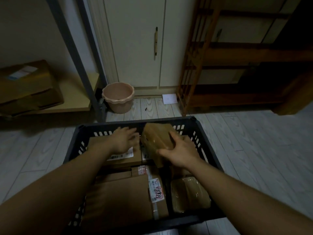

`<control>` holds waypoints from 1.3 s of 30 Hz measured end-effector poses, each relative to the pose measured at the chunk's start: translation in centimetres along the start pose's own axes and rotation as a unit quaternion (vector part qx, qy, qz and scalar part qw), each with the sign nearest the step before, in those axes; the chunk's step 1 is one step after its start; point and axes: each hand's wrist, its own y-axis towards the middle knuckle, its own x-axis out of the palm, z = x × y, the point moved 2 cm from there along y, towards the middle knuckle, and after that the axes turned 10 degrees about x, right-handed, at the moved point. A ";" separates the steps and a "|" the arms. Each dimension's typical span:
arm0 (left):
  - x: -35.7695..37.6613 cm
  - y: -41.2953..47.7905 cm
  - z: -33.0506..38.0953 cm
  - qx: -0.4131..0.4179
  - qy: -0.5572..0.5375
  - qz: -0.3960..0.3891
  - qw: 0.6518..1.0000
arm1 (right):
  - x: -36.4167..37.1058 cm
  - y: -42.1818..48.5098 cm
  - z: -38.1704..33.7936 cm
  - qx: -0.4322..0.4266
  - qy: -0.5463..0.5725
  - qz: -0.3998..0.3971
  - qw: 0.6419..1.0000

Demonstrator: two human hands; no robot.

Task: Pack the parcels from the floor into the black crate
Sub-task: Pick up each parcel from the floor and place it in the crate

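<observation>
Pink plastic bucket (pixel 118 97) stands upright on the pale wood-grain floor (pixel 254 141), beside the base of a grey metal post (pixel 79 65) and in front of a cream cupboard (pixel 135 48) with a slim vertical door handle (pixel 155 41). White card or paper (pixel 169 98) leans at the foot of the cupboard, with a small dark speck (pixel 145 109) on the floor nearby, too small to identify. Left: large cardboard box (pixel 27 85) with a label on top sits on a low light-wood shelf (pixel 76 99); right: brown wooden rack (pixel 194 65) with slatted side stands against the wall.
</observation>
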 end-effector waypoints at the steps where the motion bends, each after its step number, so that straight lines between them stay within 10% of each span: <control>1: 1.4 -0.3 -1.3 -0.028 0.082 -0.038 0.996 | 0.8 0.3 0.4 0.014 -0.013 0.004 1.000; 20: 6.0 -1.5 -6.9 -0.094 0.143 -0.100 0.980 | 7.7 4.0 -1.5 -0.034 -0.099 0.090 0.990; 28: 5.3 -2.2 -5.5 -0.119 0.099 -0.138 0.978 | 6.6 4.9 0.5 -0.068 -0.127 -0.026 0.989; 39: 6.5 2.4 3.4 -0.012 -0.106 -0.001 0.994 | 6.9 4.0 7.7 0.076 -0.312 -0.051 0.946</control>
